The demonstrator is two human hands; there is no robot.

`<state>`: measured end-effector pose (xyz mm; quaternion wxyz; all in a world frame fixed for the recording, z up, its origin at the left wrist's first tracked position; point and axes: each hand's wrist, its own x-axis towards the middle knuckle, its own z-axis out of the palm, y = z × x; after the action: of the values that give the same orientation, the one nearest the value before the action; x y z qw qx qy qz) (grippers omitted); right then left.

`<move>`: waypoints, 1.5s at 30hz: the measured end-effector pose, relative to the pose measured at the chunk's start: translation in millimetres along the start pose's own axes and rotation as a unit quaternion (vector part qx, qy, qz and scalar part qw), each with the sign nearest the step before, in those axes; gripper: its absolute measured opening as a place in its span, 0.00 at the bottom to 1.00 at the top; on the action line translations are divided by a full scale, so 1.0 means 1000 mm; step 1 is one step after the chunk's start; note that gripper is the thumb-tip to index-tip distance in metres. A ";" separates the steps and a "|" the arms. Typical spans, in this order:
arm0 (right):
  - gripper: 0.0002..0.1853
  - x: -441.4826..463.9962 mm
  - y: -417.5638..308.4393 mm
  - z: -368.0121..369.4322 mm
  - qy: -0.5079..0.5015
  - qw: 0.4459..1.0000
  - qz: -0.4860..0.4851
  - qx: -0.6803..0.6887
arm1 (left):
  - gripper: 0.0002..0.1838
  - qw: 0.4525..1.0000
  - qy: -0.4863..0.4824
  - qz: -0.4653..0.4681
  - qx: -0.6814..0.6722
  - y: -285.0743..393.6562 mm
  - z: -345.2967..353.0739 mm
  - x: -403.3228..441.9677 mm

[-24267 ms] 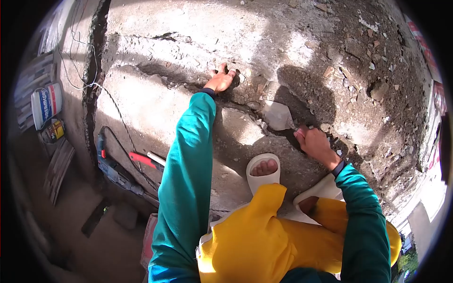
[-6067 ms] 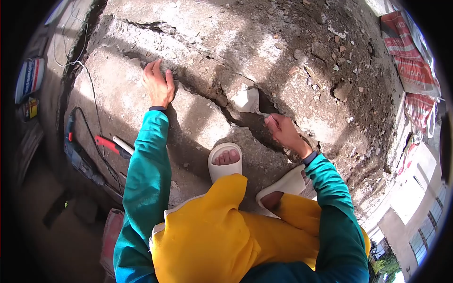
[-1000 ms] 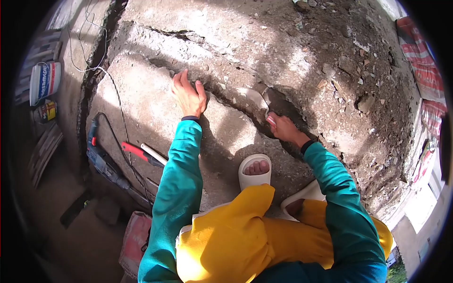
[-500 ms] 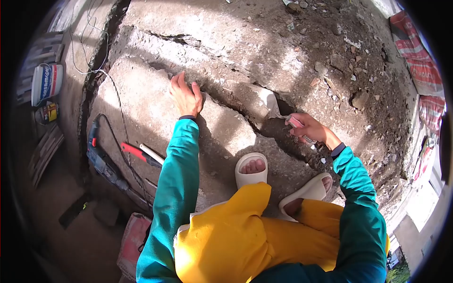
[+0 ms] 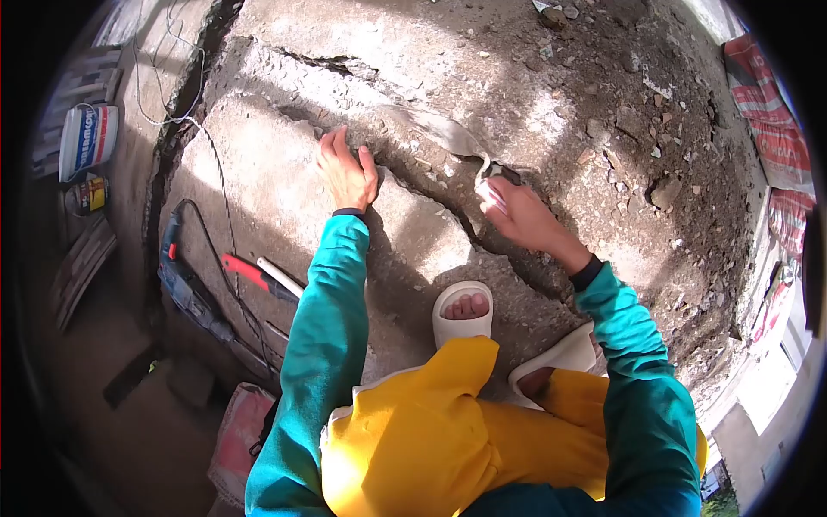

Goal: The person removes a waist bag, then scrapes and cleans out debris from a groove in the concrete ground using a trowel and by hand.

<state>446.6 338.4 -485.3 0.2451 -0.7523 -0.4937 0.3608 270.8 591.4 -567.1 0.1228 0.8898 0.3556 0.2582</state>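
Observation:
My right hand [image 5: 519, 212] is wrapped around the pinkish handle of a trowel [image 5: 438, 129]. Its bent metal neck leads to a pale blade, lying low over the dirt beside the crack and blurred at the far end. Fingers apart, my left hand [image 5: 350, 175] rests on the edge of a broken concrete slab [image 5: 258, 172] and holds nothing. A dark, jagged crack [image 5: 444, 211] runs between the slab and the rubble-strewn ground, passing between my two hands.
To the left lie a blue power tool [image 5: 191, 297] with its cord, a red-handled tool [image 5: 245, 270] and a white-handled one [image 5: 280, 277]. A white bucket [image 5: 89, 142] stands farther left. Loose stones [image 5: 663, 191] cover the right side, near red-striped sacks [image 5: 769, 129].
My right hand has moved left and away from my body along the crack, carrying the trowel; its blade has swung farther left. My left hand stays on the slab edge.

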 end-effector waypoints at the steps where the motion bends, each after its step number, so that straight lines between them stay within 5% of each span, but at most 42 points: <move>1: 0.18 0.020 -0.008 0.006 -0.015 0.997 0.026 -0.075 | 0.26 1.000 -0.007 -0.003 0.001 0.001 -0.001 0.000; 4: 0.16 0.080 -0.020 0.023 -0.074 0.958 0.005 -0.276 | 0.26 1.000 -0.013 -0.003 -0.005 -0.001 -0.001 0.001; 7: 0.11 0.109 -0.023 0.023 -0.056 0.925 -0.122 -0.356 | 0.26 0.999 -0.009 0.001 -0.030 0.000 0.000 0.001; 11: 0.07 0.080 -0.013 0.025 -0.108 0.895 -0.174 -0.397 | 0.27 0.999 -0.007 -0.008 -0.036 -0.005 0.004 0.001; 21: 0.17 -0.046 -0.009 -0.052 -0.189 0.907 -0.061 -0.372 | 0.27 1.000 -0.015 0.000 -0.027 -0.004 0.001 0.000; 29: 0.27 0.030 -0.002 0.031 0.026 0.937 -0.019 -0.348 | 0.26 1.000 -0.005 0.017 -0.020 -0.007 0.005 0.000; 38: 0.19 -0.110 0.087 0.057 -0.051 0.965 0.032 -0.257 | 0.26 0.999 -0.012 0.024 -0.018 -0.006 0.003 0.000; 45: 0.18 -0.059 0.069 0.067 0.101 0.979 -0.016 -0.174 | 0.26 0.999 -0.010 0.033 -0.009 -0.007 0.004 -0.001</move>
<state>418.1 257.8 -558.8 0.1644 -0.8082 -0.5336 0.1875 268.6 596.2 -574.0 0.1260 0.9026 0.3220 0.2566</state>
